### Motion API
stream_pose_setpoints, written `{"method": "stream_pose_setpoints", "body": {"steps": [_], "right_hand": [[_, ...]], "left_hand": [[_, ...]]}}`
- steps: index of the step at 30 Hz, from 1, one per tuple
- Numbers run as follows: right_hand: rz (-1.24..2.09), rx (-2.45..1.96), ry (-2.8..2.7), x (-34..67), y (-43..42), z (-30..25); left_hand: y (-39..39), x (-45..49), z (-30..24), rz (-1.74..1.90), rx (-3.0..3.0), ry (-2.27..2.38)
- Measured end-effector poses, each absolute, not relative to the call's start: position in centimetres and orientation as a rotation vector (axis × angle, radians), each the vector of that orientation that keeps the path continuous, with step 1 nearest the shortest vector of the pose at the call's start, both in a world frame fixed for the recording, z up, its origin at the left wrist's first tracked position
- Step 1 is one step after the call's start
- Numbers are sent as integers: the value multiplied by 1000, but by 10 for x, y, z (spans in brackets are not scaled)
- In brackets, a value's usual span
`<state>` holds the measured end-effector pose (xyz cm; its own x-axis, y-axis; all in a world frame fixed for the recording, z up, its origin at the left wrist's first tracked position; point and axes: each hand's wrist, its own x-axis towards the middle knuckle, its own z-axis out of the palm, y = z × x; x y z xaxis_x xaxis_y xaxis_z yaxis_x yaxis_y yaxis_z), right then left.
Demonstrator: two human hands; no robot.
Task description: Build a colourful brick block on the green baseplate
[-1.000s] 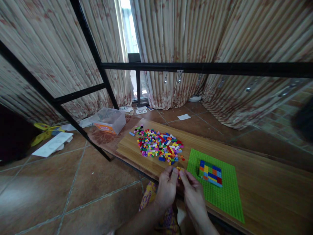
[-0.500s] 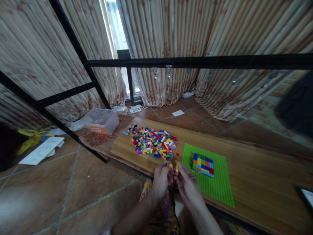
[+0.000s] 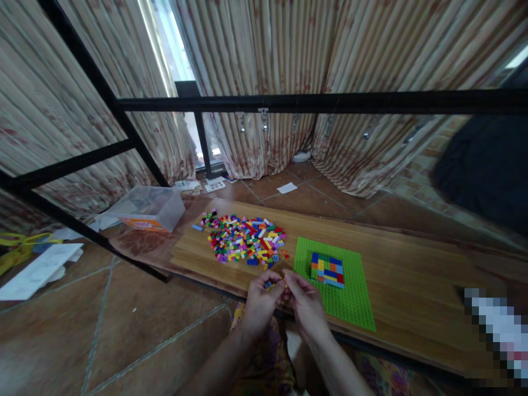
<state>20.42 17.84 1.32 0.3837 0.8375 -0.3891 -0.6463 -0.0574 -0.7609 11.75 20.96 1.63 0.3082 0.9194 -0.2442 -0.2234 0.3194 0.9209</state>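
My left hand (image 3: 260, 298) and my right hand (image 3: 304, 297) meet at the table's near edge, fingers closed in pinches. Small toy bricks (image 3: 270, 286), with blue and yellow showing, peek out of my left fingers; the rest is covered. A bit of yellow-orange shows at my right fingertips, mostly hidden by them. Just beyond my left hand spreads a pile of loose toy bricks (image 3: 243, 239) in many colours. To the right of my right hand lies a green baseplate (image 3: 355, 297), bearing a flat multicoloured block of joined bricks (image 3: 328, 269).
A long wooden table (image 3: 412, 286) runs across the view. At its left end stands a clear plastic box (image 3: 154, 206) with an orange label. A black metal frame (image 3: 231, 103) crosses before the curtains (image 3: 264, 49). A pixelated object (image 3: 499, 330) is at the right.
The view has turned right, so everything sits further left. My hands have drawn closer together, and the yellow bricks that showed between them are now mostly covered by my fingers.
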Motion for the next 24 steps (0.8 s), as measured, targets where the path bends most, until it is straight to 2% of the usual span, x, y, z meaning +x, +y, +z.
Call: {"method": "stream_pose_setpoints", "body": {"steps": [10,13,17,24], "right_hand": [[1203,-1093,-255,218,166,20],[1193,-1129,-281,229,156,19],[1153,-1168,-306,239,141,16],[1025,-1272,-437,257,124,16]], "left_hand": [[238,112,25,947,966,1068],[272,108,23,1039,1257,1200],[315,105,20,941,1860,1371],[342,108,8,810,2434,1288]]}}
